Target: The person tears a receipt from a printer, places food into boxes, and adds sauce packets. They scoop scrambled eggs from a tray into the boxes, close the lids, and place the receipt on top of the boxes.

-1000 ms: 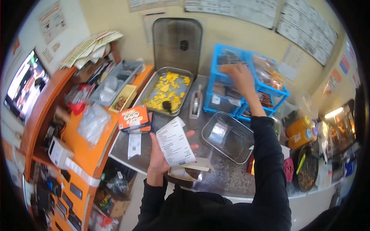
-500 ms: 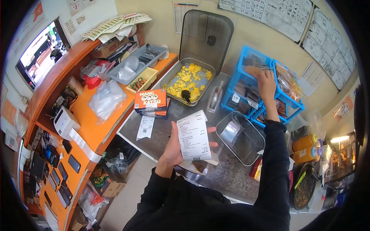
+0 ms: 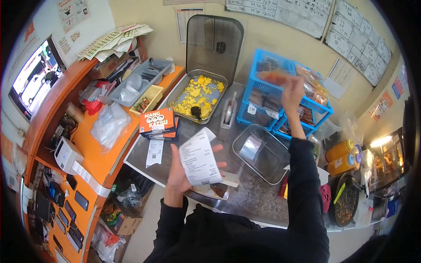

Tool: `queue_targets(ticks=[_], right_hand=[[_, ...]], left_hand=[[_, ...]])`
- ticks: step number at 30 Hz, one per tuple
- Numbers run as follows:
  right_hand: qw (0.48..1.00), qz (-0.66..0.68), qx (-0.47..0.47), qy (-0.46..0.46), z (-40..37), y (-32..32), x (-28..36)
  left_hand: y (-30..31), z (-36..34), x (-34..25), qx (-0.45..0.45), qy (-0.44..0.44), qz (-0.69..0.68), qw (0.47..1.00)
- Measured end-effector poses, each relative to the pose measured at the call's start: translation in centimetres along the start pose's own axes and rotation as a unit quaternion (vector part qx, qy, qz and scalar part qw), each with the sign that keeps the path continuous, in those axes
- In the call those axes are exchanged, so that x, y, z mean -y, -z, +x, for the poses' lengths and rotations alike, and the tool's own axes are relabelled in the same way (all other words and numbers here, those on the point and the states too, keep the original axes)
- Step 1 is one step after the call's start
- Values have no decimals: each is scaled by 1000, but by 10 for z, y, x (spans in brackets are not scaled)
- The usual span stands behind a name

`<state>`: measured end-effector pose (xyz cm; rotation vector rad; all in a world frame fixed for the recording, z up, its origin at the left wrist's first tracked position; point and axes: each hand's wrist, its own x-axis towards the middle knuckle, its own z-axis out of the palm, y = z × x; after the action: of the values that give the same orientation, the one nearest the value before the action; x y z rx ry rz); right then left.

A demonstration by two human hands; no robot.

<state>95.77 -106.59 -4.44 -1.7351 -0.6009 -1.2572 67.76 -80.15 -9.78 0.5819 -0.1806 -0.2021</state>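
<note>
My left hand [image 3: 176, 172] holds a long printed receipt [image 3: 199, 158] between thumb and fingers, its text facing me, above the metal counter. My right hand [image 3: 293, 93] is raised over the stacked blue baskets [image 3: 268, 115], its fingers pinching a small orange-brown sauce packet [image 3: 272, 78] that is smeared by motion. Dark packets fill the baskets, and small handwritten tags hang on their fronts. Nearer to me is a wire-mesh tray [image 3: 261, 153] with a clear packet in it. Left of the receipt, orange boxes [image 3: 157, 122] are stacked beside a second receipt [image 3: 154, 152].
A lidded metal pan [image 3: 177, 108] of yellow scrambled egg stands at the back, its lid upright. A tape dispenser [image 3: 226, 120] is beside it. Yellow-capped bottles [image 3: 340, 151] and a dark pan [image 3: 346, 206] are on the right; the orange shelf [image 3: 116, 151] runs along the left.
My right hand has lifted a packet up from the basket. The receipt in my left hand has tilted, and the whole view has shifted slightly, moving things leftward.
</note>
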Motion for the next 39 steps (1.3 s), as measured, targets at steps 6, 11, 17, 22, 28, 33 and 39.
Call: queue_targets(ticks=[6,11,17,22,28,33,39], right_hand=[[923,137,331,-140,-59,93,159],[767,194,571,-220,-212,87,213],[966,49,245,-67,-265,31,179],[952,31,271,-140,-292,17,155],[902,102,316,-276,-261,58,175],[882,105,391,-242,-296,73,185],[798,-137,539,-234,-274,78,206]], left_hand=[[23,-30,-29,-73,-99,-20,992],[29,-33,-35,-83,-119,-16,989],[27,-29,-31,-80,-100,-29,991],[33,-28,-28,-84,-88,-24,992],[38,-34,-28,-88,-93,-22,992],[36,-28,-24,-118,-72,-21,990],[43,-22,-20,-121,-66,-9,990]])
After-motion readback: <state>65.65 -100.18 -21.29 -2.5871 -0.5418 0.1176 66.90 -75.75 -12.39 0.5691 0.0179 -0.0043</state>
